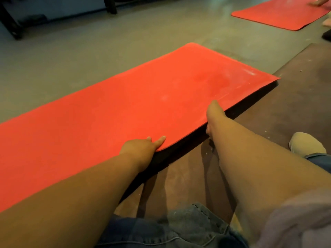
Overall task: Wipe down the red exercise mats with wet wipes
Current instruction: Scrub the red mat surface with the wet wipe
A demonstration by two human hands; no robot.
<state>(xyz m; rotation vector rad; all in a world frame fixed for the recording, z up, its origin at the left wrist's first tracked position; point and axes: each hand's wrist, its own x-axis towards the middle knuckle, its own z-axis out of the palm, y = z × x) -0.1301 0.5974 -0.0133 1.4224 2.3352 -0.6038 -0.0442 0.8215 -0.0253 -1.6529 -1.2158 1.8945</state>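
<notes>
A long red exercise mat [111, 108] stretches from the lower left to the middle right, its near edge raised off the floor so a dark shadow shows beneath. My left hand [141, 149] grips that near edge, thumb on top and fingers hidden under the mat. Further right, my right hand [214, 116] grips the same edge, thumb lying on the red surface and fingers curled below. Faint whitish smears mark the mat's right end. No wet wipe is visible.
A second red mat [281, 14] lies at the top right, with another person's hand [318, 3] on it. Brown flooring [295, 104] runs under my knees; grey concrete [89, 51] lies beyond. A light shoe [304, 144] sits at right. Dark furniture legs [10, 24] stand top left.
</notes>
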